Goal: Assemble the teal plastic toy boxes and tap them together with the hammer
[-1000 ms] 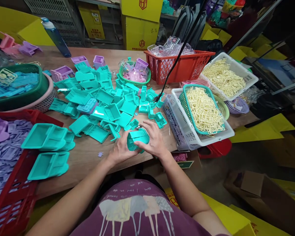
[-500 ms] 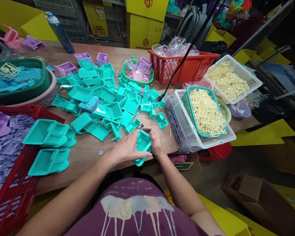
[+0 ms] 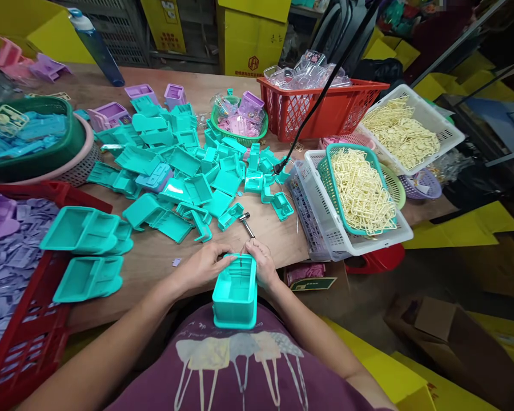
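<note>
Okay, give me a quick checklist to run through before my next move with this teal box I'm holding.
1. Left hand grips the teal box: ok.
2. Right hand grips its far end: ok.
3. Box's open side faces up: ok.
4. Small metal tool lies close on the table: ok.
5. Teal parts pile within view ahead: ok.
6. Piece seated inside the box's far wall: cannot tell.

Teal tray (image 3: 235,291), red basket (image 3: 321,108), cream parts (image 3: 360,191).

Both hands, left hand (image 3: 203,267) and right hand (image 3: 261,264), now hold the teal plastic box-shaped part (image 3: 235,292) past the tabletop's near edge, open side up.
</note>
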A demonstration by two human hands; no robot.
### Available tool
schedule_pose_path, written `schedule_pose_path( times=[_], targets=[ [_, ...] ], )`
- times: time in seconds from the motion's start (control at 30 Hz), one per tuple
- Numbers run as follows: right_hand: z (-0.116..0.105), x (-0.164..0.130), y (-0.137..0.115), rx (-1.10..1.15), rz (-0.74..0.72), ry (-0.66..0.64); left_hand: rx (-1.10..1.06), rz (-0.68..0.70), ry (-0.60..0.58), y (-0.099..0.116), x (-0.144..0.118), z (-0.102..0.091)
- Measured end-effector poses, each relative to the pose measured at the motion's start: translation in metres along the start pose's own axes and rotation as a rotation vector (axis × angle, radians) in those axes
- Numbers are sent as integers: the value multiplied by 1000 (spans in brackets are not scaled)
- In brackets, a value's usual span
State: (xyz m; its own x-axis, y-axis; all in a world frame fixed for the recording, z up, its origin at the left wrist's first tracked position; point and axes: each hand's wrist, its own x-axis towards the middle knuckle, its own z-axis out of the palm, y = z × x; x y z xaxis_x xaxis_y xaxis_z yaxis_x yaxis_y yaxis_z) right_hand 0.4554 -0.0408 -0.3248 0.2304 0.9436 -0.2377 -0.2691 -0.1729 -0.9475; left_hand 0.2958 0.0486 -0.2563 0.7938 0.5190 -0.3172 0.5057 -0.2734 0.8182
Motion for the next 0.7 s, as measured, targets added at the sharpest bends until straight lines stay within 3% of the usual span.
schedule_pose_path(
  times=[0.2, 0.37, 0.47, 0.6, 0.7],
  targets=[
    [-1, -11, 2, 90, -75, 9, 20, -65, 32, 13, -2, 3],
    [-3, -15, -15, 57, -98, -8, 65, -24, 66, 27, -7, 0],
    [-8, -12, -38, 7, -111, -118, -26, 2, 88, 38, -12, 0],
    [-20, -13, -76, -114, -167, -346, -273, -43, 256, 56, -20, 8],
    [-28, -23, -96, -342, -247, -412, -195, -81, 167, 73, -28, 10]
  ],
)
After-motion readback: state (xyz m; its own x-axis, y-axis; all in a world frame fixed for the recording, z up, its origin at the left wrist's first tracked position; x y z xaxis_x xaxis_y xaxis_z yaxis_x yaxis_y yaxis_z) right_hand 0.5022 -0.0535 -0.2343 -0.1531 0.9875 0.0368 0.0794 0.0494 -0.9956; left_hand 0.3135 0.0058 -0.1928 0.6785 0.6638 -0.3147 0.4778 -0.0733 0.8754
